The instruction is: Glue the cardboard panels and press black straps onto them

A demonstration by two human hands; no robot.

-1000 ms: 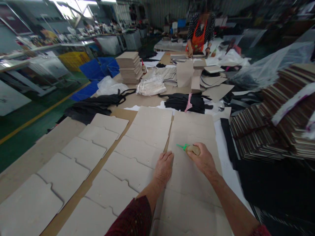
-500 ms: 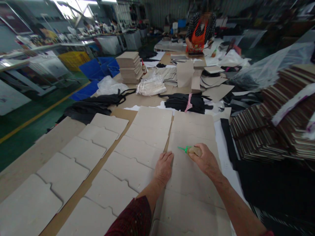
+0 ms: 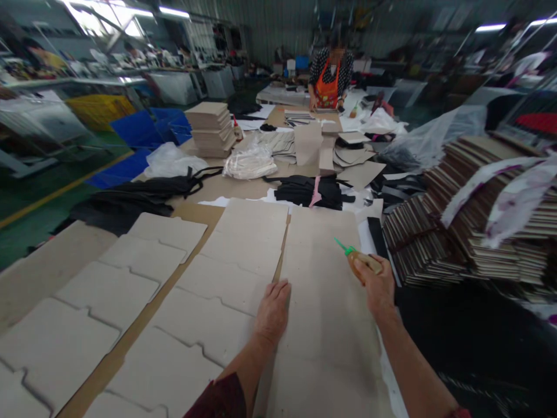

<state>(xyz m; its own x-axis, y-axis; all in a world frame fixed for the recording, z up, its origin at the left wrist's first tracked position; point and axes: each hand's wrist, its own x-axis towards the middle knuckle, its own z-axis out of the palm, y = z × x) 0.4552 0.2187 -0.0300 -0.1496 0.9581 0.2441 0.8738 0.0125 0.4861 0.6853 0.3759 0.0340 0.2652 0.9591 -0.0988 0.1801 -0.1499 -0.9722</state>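
Head view, looking forward and down over a long work table (image 3: 39, 278) in a large workshop.

The left hand (image 3: 273, 309) lies flat, palm down and fingers spread, holding nothing. It presses on the left edge of a tall grey card (image 3: 324, 302) that runs away from the viewer, right where this card meets the next column of cards (image 3: 226, 278).

The right hand (image 3: 378, 284) is closed around a small brown glue bottle (image 3: 363, 262) with a green nozzle (image 3: 345, 247). The nozzle points up and to the left, over the right edge of the same card. The hand sits at that edge, well apart from the left hand, with the card's width between them. Whether the nozzle tip touches the card cannot be told.

To the left, more grey cards with notched, interlocking edges lie in rows on brown board (image 3: 130, 342).

To the right, a slanting pile of striped boards (image 3: 456, 232) leans near the bottle.

Further up the table lie black straps (image 3: 311, 190), a white bundle in clear plastic (image 3: 250, 162) and a neat stack of boards (image 3: 211, 129).

At the far end stands another person in an orange apron (image 3: 327, 87), hands down on the table.

Blue crates (image 3: 143, 125) sit on the green floor at left.
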